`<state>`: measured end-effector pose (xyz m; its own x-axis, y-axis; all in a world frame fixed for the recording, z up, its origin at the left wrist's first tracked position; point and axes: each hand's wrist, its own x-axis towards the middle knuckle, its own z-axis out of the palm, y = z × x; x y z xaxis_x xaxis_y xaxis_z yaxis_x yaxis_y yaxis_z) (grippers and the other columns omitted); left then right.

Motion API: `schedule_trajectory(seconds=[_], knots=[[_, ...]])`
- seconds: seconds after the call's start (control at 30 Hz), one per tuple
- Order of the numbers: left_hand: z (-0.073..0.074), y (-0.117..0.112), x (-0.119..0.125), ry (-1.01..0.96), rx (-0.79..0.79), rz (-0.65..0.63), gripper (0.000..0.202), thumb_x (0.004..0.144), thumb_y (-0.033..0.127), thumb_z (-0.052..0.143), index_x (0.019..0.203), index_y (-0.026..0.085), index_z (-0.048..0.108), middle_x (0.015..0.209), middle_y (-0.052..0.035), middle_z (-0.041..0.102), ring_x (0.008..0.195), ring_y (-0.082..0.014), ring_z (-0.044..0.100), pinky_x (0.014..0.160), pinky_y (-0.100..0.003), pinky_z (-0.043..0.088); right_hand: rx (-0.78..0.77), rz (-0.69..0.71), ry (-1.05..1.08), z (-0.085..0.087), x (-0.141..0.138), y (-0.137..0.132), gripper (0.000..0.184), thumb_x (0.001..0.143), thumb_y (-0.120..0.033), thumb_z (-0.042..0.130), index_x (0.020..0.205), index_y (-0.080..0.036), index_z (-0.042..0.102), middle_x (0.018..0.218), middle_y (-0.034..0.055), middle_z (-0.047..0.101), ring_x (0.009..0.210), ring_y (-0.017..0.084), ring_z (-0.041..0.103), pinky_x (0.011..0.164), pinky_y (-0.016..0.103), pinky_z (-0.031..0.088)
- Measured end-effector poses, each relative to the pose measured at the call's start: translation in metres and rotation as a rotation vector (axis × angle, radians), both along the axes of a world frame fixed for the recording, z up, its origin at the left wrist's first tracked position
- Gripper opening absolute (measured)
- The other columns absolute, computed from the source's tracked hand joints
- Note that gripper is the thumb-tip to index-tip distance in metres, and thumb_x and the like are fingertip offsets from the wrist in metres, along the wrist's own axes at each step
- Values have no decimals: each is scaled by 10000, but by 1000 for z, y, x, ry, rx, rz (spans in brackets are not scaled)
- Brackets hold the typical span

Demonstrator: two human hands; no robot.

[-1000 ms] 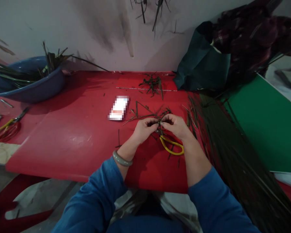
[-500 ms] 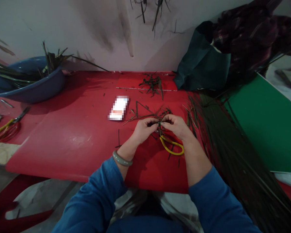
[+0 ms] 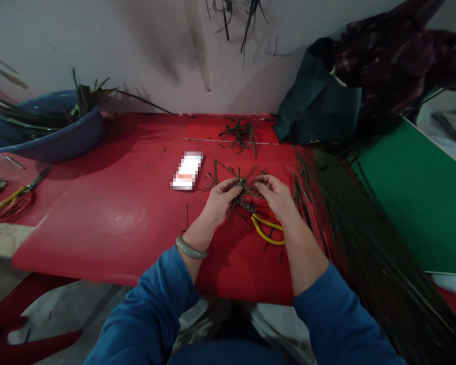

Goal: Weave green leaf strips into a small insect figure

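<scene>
Over the red sheet-covered tabletop (image 3: pixel 117 213), a spiky dark-green leaf-strip knot (image 3: pixel 242 181), probably light, tearable, best gripped centrally, is pinched by the left hand (image 3: pixel 218 201); any hold by the right hand (image 3: pixel 275 196) cannot be told.

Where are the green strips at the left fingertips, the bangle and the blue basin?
Green strips (image 3: pixel 241 181), head view: bunched middle.
Bangle (image 3: pixel 190 249), head view: middle of its band.
Blue basin (image 3: pixel 66 141), head view: outer wall.

Shows a dark green bag (image 3: pixel 319 104) and dark plaid cloth (image 3: pixel 387 61) beyond and right of the phone (image 3: pixel 188 171), with a green board (image 3: pixel 421 197) farther right.
</scene>
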<state>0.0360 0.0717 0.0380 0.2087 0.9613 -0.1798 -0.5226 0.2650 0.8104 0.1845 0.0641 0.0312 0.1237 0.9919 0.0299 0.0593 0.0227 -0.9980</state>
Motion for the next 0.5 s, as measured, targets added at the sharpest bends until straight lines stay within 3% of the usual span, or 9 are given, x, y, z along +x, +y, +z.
schedule_trajectory(seconds=[0.23,0.5], knots=[[3,-1,-1,-64,-12,26,211,530,130,713,717,149,619,661,23,607,617,-62,553,631,-209,424,81,95,-229,-2,-8,-5,193,685,-287,580,856,-197,580,832,25,652,760,156,600,726,312,473],[3,-3,1,-21,9,73,207,530,177,721,686,147,587,634,39,576,593,-54,530,611,-203,408,151,144,-288,-3,-12,-7,225,708,-212,526,929,-199,564,916,43,655,833,162,608,772,319,473]])
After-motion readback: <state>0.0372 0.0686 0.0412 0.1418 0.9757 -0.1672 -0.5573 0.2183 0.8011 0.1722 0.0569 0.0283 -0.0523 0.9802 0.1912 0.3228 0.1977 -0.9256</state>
